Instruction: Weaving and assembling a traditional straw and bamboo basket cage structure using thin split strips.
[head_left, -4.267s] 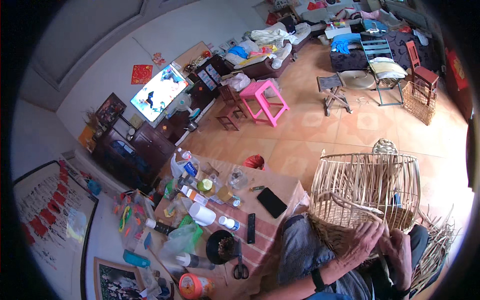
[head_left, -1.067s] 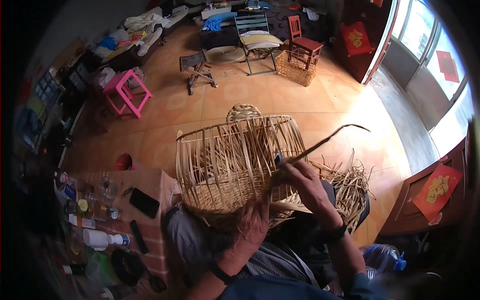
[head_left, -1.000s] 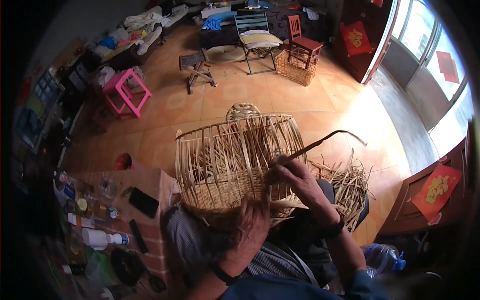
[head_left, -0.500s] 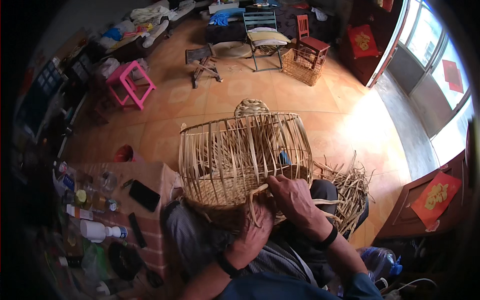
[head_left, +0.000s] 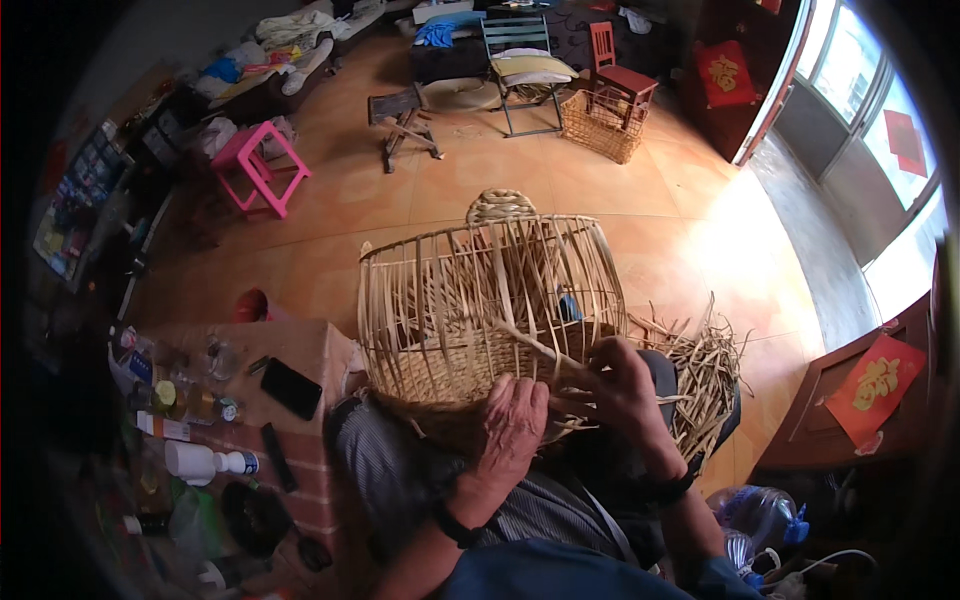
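A half-woven basket (head_left: 440,367) lies across my lap, with upright slats above a closely woven lower band. My left hand (head_left: 510,428) grips the near side of this weave, its fingers bent over the edge. To the right of it, my right hand (head_left: 628,385) is closed in a pinch on a pale flat strand of dried plant fibre (head_left: 540,347). The strand slants up and left from those fingers, in front of the slats. Other loose strand ends stick out beside the right wrist. My palms hide part of the basket's near edge.
Dried strands (head_left: 705,375) lie heaped right of my knee. At left, a cloth-covered table (head_left: 310,430) carries a black phone (head_left: 291,388), a white bottle (head_left: 195,463) and several jars. Beyond stand a pink stool (head_left: 255,165), a folding chair (head_left: 520,70) and a wire-like basket (head_left: 605,130).
My right hand has moved right and away from the left one, drawing the strand out into a slanted line. My left hand has shifted slightly, now with its knuckles over the basket edge.
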